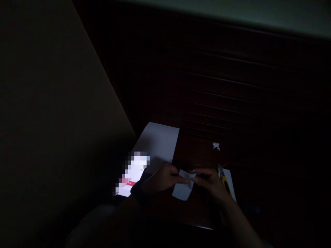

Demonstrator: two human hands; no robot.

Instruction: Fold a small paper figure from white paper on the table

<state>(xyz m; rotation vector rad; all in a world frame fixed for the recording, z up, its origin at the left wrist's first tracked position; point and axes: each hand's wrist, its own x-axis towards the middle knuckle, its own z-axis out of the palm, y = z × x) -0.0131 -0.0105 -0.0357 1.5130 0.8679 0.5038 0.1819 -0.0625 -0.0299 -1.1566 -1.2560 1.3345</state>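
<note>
Between my two hands hangs a small piece of white paper [182, 191] over the dark table. My left hand [164, 177], with a dark band at the wrist, pinches its upper left part. The thumb and fingers of my right hand [210, 181] are closed on its upper right corner, which looks bent or folded. Just right of that hand lies a yellow utility knife [226, 184], blade pointing away, on another white sheet [231, 179] that my forearm partly covers.
A large white sheet [161, 141] lies at the left, beside a brightly lit, partly blurred screen [133, 177]. Small white paper scraps [216, 146] sit farther back on the right. The dark table's front edge [204, 227] shows below. A pale wall [51, 86] rises on the left.
</note>
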